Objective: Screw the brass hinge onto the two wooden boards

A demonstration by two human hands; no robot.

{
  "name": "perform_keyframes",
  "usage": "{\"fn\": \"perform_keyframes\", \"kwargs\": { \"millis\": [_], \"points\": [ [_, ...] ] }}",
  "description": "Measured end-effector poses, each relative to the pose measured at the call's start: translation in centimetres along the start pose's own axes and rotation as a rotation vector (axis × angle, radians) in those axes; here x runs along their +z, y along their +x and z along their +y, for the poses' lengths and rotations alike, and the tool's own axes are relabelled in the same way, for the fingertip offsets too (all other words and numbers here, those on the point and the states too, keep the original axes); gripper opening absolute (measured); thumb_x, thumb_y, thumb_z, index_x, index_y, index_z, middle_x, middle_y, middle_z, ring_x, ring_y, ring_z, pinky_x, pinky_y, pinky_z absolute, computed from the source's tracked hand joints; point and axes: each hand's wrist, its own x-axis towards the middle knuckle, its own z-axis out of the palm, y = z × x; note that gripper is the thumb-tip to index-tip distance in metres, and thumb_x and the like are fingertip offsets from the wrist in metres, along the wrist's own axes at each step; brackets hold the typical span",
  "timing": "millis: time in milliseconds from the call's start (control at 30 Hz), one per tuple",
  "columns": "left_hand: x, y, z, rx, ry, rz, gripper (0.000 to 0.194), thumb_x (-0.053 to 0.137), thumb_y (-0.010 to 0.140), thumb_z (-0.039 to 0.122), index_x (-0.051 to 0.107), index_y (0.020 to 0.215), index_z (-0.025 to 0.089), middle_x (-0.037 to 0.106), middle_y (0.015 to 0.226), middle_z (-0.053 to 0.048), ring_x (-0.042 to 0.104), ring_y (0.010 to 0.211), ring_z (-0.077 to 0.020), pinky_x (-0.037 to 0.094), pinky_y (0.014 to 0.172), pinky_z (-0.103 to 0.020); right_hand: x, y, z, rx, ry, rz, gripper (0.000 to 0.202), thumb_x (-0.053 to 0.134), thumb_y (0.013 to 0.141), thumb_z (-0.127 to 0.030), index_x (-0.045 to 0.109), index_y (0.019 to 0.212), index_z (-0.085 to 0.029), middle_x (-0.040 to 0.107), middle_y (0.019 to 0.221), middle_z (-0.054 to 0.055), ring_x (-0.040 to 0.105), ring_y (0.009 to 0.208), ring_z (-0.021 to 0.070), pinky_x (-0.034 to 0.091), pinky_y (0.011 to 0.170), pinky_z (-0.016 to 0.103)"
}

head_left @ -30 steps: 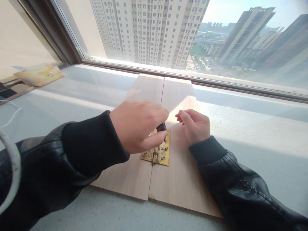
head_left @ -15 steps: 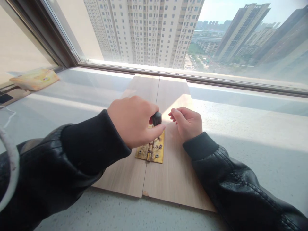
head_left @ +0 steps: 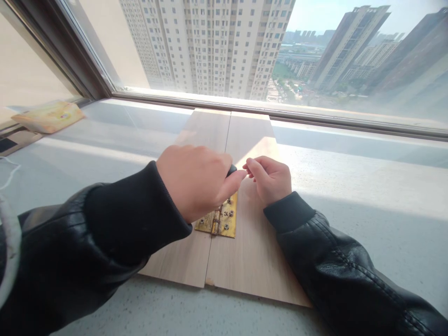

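Note:
My left hand (head_left: 196, 179) is wrapped round the black handle of a screwdriver (head_left: 231, 170); its shaft and tip are hidden behind the hand. Below the hand lies a worn brass-coloured hinge (head_left: 227, 228), its knuckle running along the seam between two pale wooden boards (head_left: 245, 261). Several cross-head screws stand in the hinge leaves, and its upper part is covered by the hand. My right hand (head_left: 271, 179) hovers over the right board, fingers curled and pinched near my left thumb. Whatever may be between those fingertips is too small to make out.
The boards lie on a speckled white sill (head_left: 350, 196) reaching to the window frame (head_left: 315, 122). A yellowish soft packet (head_left: 51, 117) sits at the far left. A white cable (head_left: 10, 252) hangs at the left edge. Tall buildings show outside.
My left hand has rolled over, so its thumb points further right and less of the black handle shows. The right hand remains pinched in nearly the same place; the whole view shifted slightly.

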Motion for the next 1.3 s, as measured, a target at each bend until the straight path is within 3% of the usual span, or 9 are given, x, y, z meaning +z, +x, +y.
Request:
{"fn": "perform_keyframes", "kwargs": {
  "millis": [233,300,467,567,800,967,1067,1167,1300],
  "points": [
    [0.1,0.0,-0.1,0.146,-0.028,-0.012,0.028,0.034,0.086,0.035,0.055,0.08,0.018,0.062,0.076,-0.006,0.059,0.068,-0.021,0.022,0.049,-0.029,0.0,0.0,0.2,-0.002,0.0,-0.01,0.027,0.057,0.082,-0.036,0.067,0.065,-0.018,0.062,0.058,0.0,0.055,0.055,0.0126,0.042,0.054,0.026],
    [0.1,0.0,-0.2,0.132,-0.012,0.005,0.026,0.035,0.084,0.033,0.055,0.079,0.018,0.062,0.073,-0.006,0.058,0.066,-0.0201,0.021,0.049,-0.029,0.0,0.0,0.2,-0.001,0.0,-0.012,0.027,0.057,0.082,-0.036,0.067,0.064,-0.018,0.062,0.058,0.0,0.055,0.055,0.0127,0.042,0.054,0.026],
    [0.4,0.1,-0.3,-0.026,0.046,0.069,0.054,0.024,0.089,0.053,0.058,0.067,0.017,0.054,0.055,-0.006,0.053,0.052,-0.0175,0.02,0.048,-0.026,0.0,0.0,-0.2,-0.002,-0.004,-0.007,0.027,0.057,0.082,-0.035,0.067,0.063,-0.018,0.061,0.056,-0.001,0.054,0.053,0.0123,0.043,0.055,0.027],
    [0.5,0.3,-0.3,-0.016,0.072,0.064,0.061,0.021,0.09,0.056,0.058,0.06,0.017,0.05,0.052,-0.006,0.053,0.052,-0.0186,0.02,0.048,-0.026,-0.1,0.0,-0.2,0.0,0.001,-0.013,0.027,0.057,0.082,-0.035,0.067,0.064,-0.018,0.062,0.057,-0.001,0.054,0.054,0.0124,0.043,0.055,0.027],
    [0.1,0.5,-1.1,0.152,0.037,-0.038,0.037,0.035,0.092,0.046,0.059,0.085,0.019,0.061,0.065,-0.005,0.056,0.057,-0.0182,0.023,0.048,-0.027,0.0,0.0,0.0,0.001,0.001,-0.001,0.027,0.057,0.082,-0.035,0.067,0.064,-0.018,0.062,0.057,0.0,0.055,0.054,0.0127,0.042,0.052,0.026],
    [0.3,-0.1,-1.1,0.223,-0.077,-0.017,0.016,0.047,0.088,0.033,0.055,0.093,0.02,0.067,0.083,-0.004,0.06,0.066,-0.0181,0.032,0.052,-0.027,0.0,0.0,0.0,-0.003,0.001,0.001,0.027,0.057,0.082,-0.035,0.068,0.065,-0.018,0.062,0.058,0.0,0.055,0.054,0.0129,0.042,0.052,0.026],
    [0.4,-0.2,-0.7,0.127,-0.065,0.002,0.033,0.041,0.089,0.049,0.057,0.091,0.019,0.066,0.077,-0.006,0.061,0.066,-0.0227,0.032,0.052,-0.028,0.0,0.0,-0.1,-0.003,0.001,-0.004,0.027,0.057,0.082,-0.035,0.067,0.064,-0.018,0.062,0.058,0.0,0.056,0.055,0.0129,0.043,0.053,0.026],
    [0.1,0.0,-0.5,-0.017,0.053,-0.003,0.062,0.02,0.089,0.064,0.061,0.079,0.017,0.061,0.064,-0.009,0.06,0.06,-0.0267,0.029,0.049,-0.028,-0.1,0.0,-0.2,-0.002,0.002,-0.011,0.026,0.057,0.082,-0.034,0.067,0.063,-0.018,0.061,0.056,-0.001,0.055,0.054,0.0127,0.043,0.054,0.027],
    [-0.2,0.0,-0.5,-0.016,0.12,-0.039,0.062,0.019,0.093,0.054,0.06,0.063,0.018,0.057,0.056,-0.009,0.058,0.056,-0.0239,0.025,0.049,-0.027,-0.1,-0.1,-0.3,0.001,0.007,-0.018,0.026,0.057,0.082,-0.034,0.067,0.063,-0.018,0.062,0.057,0.0,0.055,0.054,0.0125,0.043,0.053,0.026]
  ]
}}
